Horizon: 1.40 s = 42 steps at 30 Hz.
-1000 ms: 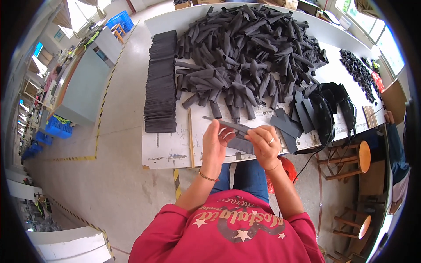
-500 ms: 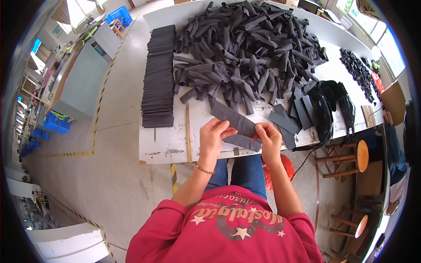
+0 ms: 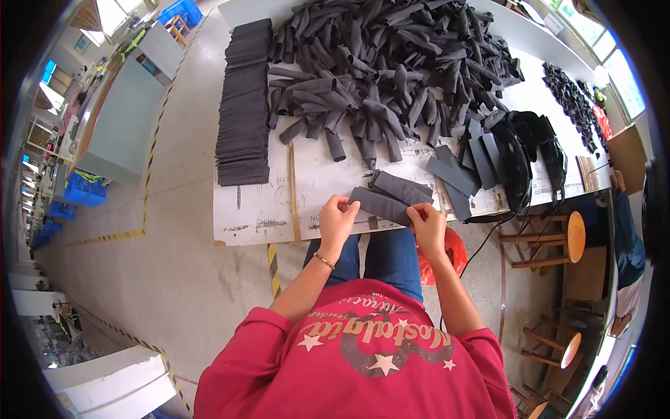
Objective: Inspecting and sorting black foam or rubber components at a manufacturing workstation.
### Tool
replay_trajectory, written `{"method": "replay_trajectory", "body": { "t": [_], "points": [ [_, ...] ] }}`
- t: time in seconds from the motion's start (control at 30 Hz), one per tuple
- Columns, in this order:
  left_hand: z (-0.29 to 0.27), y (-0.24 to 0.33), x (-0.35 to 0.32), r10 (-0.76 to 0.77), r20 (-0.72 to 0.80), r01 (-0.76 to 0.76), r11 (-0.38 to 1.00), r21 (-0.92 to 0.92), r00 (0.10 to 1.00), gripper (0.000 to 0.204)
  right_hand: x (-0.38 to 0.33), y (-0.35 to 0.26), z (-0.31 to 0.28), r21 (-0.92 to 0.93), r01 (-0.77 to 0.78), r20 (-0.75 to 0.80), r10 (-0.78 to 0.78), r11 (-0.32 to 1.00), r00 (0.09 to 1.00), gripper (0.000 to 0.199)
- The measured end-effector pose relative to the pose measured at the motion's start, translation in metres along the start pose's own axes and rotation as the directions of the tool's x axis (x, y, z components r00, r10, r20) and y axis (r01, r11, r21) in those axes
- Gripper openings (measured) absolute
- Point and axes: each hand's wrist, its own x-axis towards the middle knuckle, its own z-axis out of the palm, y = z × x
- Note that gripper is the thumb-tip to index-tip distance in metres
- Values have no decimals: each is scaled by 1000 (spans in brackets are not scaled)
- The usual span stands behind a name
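Head cam: scuffed-up white bench (image 3: 258, 206), with a huge messy heap (image 3: 391, 63) of dark, rolled-up pieces toward the far side. Left of that is a long, tidy stack (image 3: 244, 105) of dark pieces packed super tight. Then there's the dark strip (image 3: 380, 206), over the bench's near edge between both hands, another dark piece (image 3: 403, 186) just behind it. Left hand (image 3: 338, 215) pinches its left end, right hand (image 3: 427, 222) pinches the other. Can't tell whether it's touching the bench.

Grey floor (image 3: 188, 279), striped tape (image 3: 273, 271), wooden stools (image 3: 575, 237); bright window (image 3: 623, 82).
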Motion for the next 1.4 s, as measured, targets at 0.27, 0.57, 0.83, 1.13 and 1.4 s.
{"method": "replay_trajectory", "body": {
  "t": [0.27,0.57,0.83,1.13,1.4],
  "points": [
    [-1,-11,5,97,-5,-95,984,149,995,31,1,18,-19,-350,111,-315,-228,930,921,24],
    [10,-15,6,122,16,-122,992,23,992,41,28,19,-12,3,8,-240,-7,1000,971,15],
    [-4,-14,48,182,-92,-173,980,102,979,27,49,16,-34,-385,188,-244,-296,903,923,9],
    [-4,17,153,264,-252,-114,866,487,931,36,98,27,-65,-832,341,79,-515,438,854,39],
    [7,17,150,186,-229,-71,899,431,956,35,103,48,-62,-909,399,267,-571,119,777,28]
  ]
}}
